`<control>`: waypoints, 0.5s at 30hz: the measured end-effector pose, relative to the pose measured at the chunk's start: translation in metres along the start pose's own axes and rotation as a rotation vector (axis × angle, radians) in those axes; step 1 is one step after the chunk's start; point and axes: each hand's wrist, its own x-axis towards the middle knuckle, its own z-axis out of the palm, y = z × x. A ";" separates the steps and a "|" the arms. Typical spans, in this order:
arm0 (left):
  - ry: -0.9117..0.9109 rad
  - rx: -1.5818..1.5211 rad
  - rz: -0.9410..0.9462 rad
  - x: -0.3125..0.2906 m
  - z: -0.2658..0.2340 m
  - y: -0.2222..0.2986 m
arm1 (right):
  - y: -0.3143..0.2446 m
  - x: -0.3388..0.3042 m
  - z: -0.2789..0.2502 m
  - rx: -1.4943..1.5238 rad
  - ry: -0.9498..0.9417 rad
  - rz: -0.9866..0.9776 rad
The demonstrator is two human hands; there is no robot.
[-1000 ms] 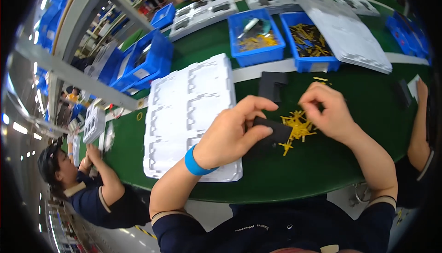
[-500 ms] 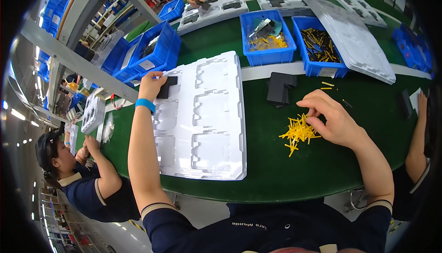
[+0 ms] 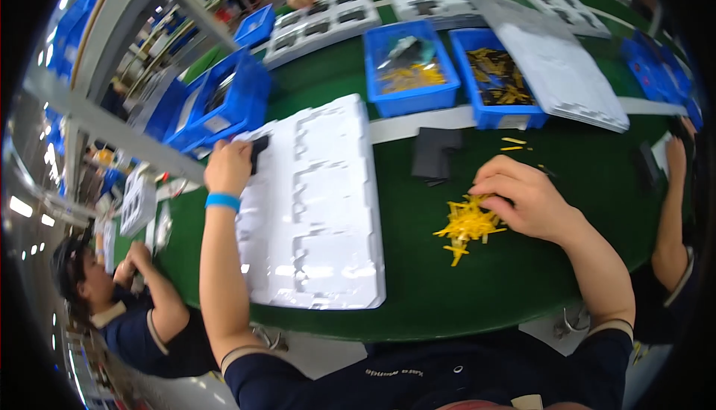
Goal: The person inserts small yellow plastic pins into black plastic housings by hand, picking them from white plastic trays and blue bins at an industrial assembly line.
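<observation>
My left hand (image 3: 229, 165) is at the far left corner of a white plastic tray (image 3: 335, 209), its fingers closed on the edge of a flat black piece (image 3: 259, 152). The hand partly covers that piece, which lies at the corner recess. My right hand (image 3: 520, 197) is bent over a pile of thin yellow strips (image 3: 466, 229), thumb and fingertips pinched together at its right edge. What sits between those fingertips is hidden. A small stack of black notched plates (image 3: 434, 153) lies between the tray and my right hand.
Blue bins (image 3: 412, 97) with yellow strips and a bag stand beyond; another blue bin (image 3: 511, 117) holds dark and yellow strips. Stacked white trays (image 3: 567, 82) lean over it. Left stand more blue bins (image 3: 224, 115) by a grey post (image 3: 127, 123). Co-workers sit left, right and opposite.
The view has shifted slightly. My left hand has curled further over the black piece at the tray corner. My right hand stays pinched at the yellow pile.
</observation>
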 end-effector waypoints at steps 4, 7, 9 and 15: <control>0.307 -0.063 0.320 -0.008 -0.012 0.035 | 0.018 -0.003 -0.004 -0.209 0.031 -0.070; 0.285 -0.114 0.418 -0.042 -0.070 0.082 | 0.016 -0.001 -0.026 -0.333 0.219 -0.115; 0.286 -0.133 0.498 -0.059 -0.083 0.111 | 0.019 -0.008 -0.052 -0.472 0.374 -0.104; 0.243 -0.237 0.676 -0.085 -0.106 0.143 | 0.077 -0.127 -0.141 -0.854 0.622 0.523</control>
